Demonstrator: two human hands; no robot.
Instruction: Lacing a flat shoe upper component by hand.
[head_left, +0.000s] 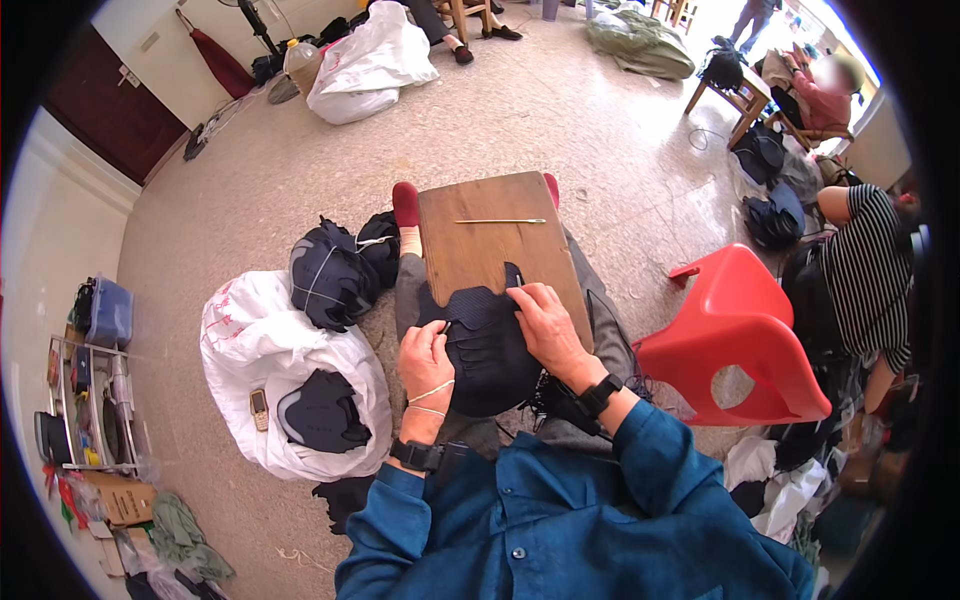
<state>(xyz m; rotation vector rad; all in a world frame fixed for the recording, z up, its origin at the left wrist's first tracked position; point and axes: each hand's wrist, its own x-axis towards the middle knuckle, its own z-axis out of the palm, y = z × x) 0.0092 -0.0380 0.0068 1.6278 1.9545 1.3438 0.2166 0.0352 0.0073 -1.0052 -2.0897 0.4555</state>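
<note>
A dark navy shoe upper (487,352) with lacing across its middle lies partly on a wooden board (470,265) over my lap. My left hand (424,362) is closed in a pinch at the upper's left edge, with a small dark tip showing at the fingers. On the other side, my right hand (550,330) pinches its right edge, close to a narrow strip that points away from me. What exactly lies between the fingertips is partly hidden. Toward the board's far end rests a thin, pale needle-like tool (500,221), apart from both hands.
At my left, a white sack (235,345) holds more dark pieces and a mobile phone (260,410). Tied dark bundles (333,275) sit beside it. A red plastic chair (735,330) stands at my right, near a person in a striped top (860,270).
</note>
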